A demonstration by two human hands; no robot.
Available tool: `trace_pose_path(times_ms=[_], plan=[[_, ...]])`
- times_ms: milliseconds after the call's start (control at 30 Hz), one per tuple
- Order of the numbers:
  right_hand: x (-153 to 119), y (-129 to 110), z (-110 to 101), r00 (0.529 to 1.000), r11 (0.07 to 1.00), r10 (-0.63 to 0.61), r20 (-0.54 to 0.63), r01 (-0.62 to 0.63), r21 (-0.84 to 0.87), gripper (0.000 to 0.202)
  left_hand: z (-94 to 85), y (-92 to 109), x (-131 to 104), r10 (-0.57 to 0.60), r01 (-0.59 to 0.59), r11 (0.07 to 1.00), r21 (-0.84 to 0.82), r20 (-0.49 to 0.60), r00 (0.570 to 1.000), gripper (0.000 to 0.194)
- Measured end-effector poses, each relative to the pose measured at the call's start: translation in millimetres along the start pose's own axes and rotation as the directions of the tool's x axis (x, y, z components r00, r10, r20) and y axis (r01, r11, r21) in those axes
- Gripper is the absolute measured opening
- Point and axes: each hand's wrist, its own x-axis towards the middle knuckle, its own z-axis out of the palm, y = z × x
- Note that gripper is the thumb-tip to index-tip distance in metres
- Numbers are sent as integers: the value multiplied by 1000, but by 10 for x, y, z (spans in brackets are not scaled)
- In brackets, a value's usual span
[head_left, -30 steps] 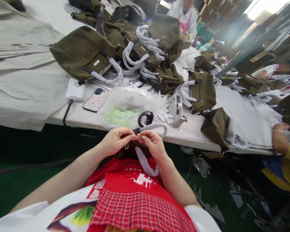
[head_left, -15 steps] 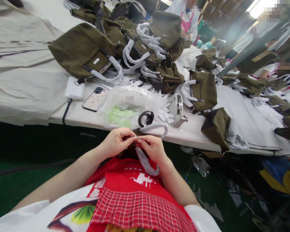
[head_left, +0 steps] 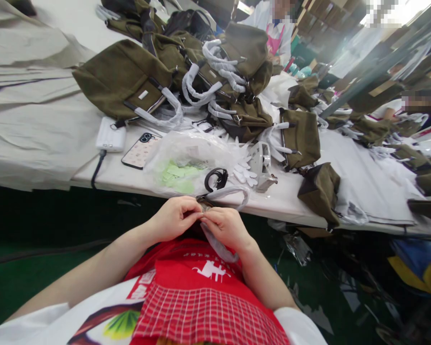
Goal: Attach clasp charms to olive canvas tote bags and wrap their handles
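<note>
My left hand (head_left: 177, 216) and my right hand (head_left: 225, 228) meet at the table's front edge, above the red apron (head_left: 187, 273). Fingers of both are pinched together at the tips; whatever small part lies between them is too hidden to name. Just beyond and below them, a bag's wrapped grey handle (head_left: 233, 192) loops onto the table, and another wrapped strap (head_left: 220, 245) hangs under my right hand. Most of that bag is hidden behind my hands. A coiled black strap (head_left: 216, 179) lies beyond my fingertips, beside a plastic bag with light green pieces (head_left: 179, 175).
Olive bags (head_left: 129, 79) are heaped at the back of the white table (head_left: 283, 196). A phone (head_left: 141, 151), a white power bank with a cable (head_left: 110, 135) and a white-grey device (head_left: 261, 165) lie nearer. Co-workers (head_left: 282, 28) are behind.
Both hands have dipped slightly and remain together, their fingertips shifted a little. The wrapped strap under my right hand is now more covered by it. The view has shifted slightly.
</note>
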Motion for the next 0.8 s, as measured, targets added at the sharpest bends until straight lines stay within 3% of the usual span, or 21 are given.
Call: trace_pose_path(times_ms=[200, 300, 400, 500, 600, 700, 800], plan=[[24, -5, 49, 1000, 998, -7, -13, 6, -56, 27, 69, 3, 17, -5, 5, 1000, 9, -42, 999, 20], [58, 35, -31, 999, 1000, 20, -42, -20, -9, 19, 89, -48, 31, -31, 33, 999, 44, -46, 998, 23], [198, 147, -243, 972, 993, 114, -203, -114, 12, 17, 57, -126, 44, -63, 76, 990, 123, -108, 992, 27], [478, 319, -455, 930, 967, 189, -314, -232, -104, 22, -15, -195, 79, -50, 114, 958, 263, -238, 970, 34], [802, 501, -510, 951, 915, 236, -199, -286, -285, 34, -65, -240, 161, -65, 164, 906, 389, -256, 965, 36], [1032, 616, -440, 953, 845, 300, -47, -288, -451, 43, -74, -262, 267, -244, 277, 845, 457, -132, 961, 35], [1100, 600, -411, 934, 767, 357, -12, -301, -567, 34, -91, -278, 344, -398, 336, 806, 486, 25, 917, 39]])
